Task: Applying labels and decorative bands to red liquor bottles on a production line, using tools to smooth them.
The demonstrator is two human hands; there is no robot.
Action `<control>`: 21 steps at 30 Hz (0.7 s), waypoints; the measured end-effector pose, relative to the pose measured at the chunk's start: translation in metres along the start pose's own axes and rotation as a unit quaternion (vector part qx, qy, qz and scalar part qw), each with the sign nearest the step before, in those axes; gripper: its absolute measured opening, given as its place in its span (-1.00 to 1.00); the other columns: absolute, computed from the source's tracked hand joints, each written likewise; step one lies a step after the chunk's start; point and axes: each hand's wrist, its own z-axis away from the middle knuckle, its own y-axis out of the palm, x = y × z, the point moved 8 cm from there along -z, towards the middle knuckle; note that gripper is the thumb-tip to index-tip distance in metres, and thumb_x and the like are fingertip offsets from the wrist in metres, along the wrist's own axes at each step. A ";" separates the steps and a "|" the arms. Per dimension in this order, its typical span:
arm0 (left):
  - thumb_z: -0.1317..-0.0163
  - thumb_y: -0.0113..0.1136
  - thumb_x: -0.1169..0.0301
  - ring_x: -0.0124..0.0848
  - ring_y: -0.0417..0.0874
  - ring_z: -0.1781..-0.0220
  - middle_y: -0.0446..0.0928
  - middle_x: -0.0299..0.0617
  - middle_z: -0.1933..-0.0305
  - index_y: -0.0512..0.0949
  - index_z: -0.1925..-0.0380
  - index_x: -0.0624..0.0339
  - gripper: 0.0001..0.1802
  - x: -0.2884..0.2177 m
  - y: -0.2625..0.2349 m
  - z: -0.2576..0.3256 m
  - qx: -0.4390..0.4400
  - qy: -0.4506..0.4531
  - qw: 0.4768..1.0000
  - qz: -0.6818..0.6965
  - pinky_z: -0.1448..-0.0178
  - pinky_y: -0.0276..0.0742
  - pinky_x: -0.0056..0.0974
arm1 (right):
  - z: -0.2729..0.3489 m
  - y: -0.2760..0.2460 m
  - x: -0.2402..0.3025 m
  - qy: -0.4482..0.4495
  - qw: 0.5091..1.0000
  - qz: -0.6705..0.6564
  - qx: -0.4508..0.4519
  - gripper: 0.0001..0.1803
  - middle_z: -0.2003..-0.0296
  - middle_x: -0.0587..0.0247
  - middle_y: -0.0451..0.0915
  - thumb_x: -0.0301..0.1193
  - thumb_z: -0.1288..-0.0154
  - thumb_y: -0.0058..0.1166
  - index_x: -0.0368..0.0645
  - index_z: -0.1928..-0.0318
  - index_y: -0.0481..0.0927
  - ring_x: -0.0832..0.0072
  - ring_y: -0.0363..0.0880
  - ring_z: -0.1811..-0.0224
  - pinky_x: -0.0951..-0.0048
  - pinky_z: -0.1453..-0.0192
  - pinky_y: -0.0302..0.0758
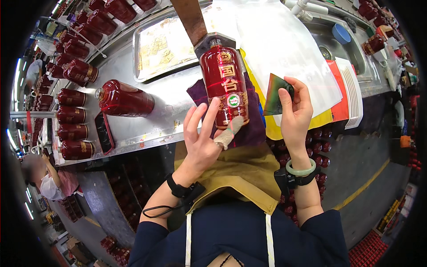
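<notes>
A dark red glass bottle (212, 80) with gold and white decoration and a round green-and-white mark lies on a purple cloth (254, 127), its clear neck pointing away from me. My left hand (200, 140) is at the bottle's near end with its fingers spread. Its thumb, in a pale cloth finger cover, lies over the lower part of the bottle. Off to the right of the bottle, my right hand (294, 109) pinches a thin, dark green square sheet (272, 100) between thumb and fingers. Thin red light lines cross the bottle's front.
Another red bottle (126, 99) lies on the metal bench to the left, near a small black-and-red tray (104, 133). Rows of red bottles (71, 112) stand further left. A metal tray (135, 66) holds gold pieces. White sheets (275, 49) and a sink (358, 49) are to the right.
</notes>
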 end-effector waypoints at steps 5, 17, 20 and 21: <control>-0.20 0.37 0.30 -0.04 0.44 -0.49 0.52 -0.02 -0.49 0.80 -0.04 -0.45 -0.60 0.001 0.006 -0.015 0.043 -0.032 0.999 0.006 -0.54 0.36 0.12 | -0.001 0.002 0.007 -0.022 1.000 -0.019 -0.002 -0.68 0.10 0.30 0.66 -0.54 -0.53 0.21 -0.31 -0.22 0.58 0.58 0.61 0.09 0.49 -0.09 0.56; 0.12 0.65 0.56 0.02 0.62 -0.38 0.49 0.14 -0.49 0.46 -0.44 0.36 0.00 0.038 0.026 0.009 -0.012 -0.252 0.925 0.285 -0.45 0.51 -0.05 | 0.053 0.050 0.092 -0.405 0.843 0.223 0.275 -0.69 0.11 0.38 0.77 -0.40 -0.06 0.25 -0.10 0.13 0.80 0.40 0.63 0.08 0.30 -0.05 0.53; 0.12 0.64 0.56 0.02 0.62 -0.36 0.51 0.13 -0.47 0.48 -0.42 0.36 -0.03 0.037 0.023 0.010 -0.025 -0.259 0.923 0.283 -0.44 0.51 -0.04 | 0.045 0.050 0.102 -0.399 0.841 0.225 0.288 -0.68 0.11 0.39 0.77 -0.40 -0.07 0.25 -0.09 0.12 0.80 0.42 0.63 0.08 0.30 -0.06 0.51; 0.12 0.63 0.56 0.02 0.62 -0.36 0.52 0.13 -0.46 0.49 -0.41 0.36 -0.04 0.036 0.020 0.007 -0.033 -0.259 0.923 0.281 -0.44 0.52 -0.04 | 0.041 0.049 0.104 -0.396 0.843 0.233 0.279 -0.69 0.12 0.40 0.77 -0.40 -0.08 0.24 -0.09 0.11 0.80 0.44 0.62 0.09 0.31 -0.07 0.50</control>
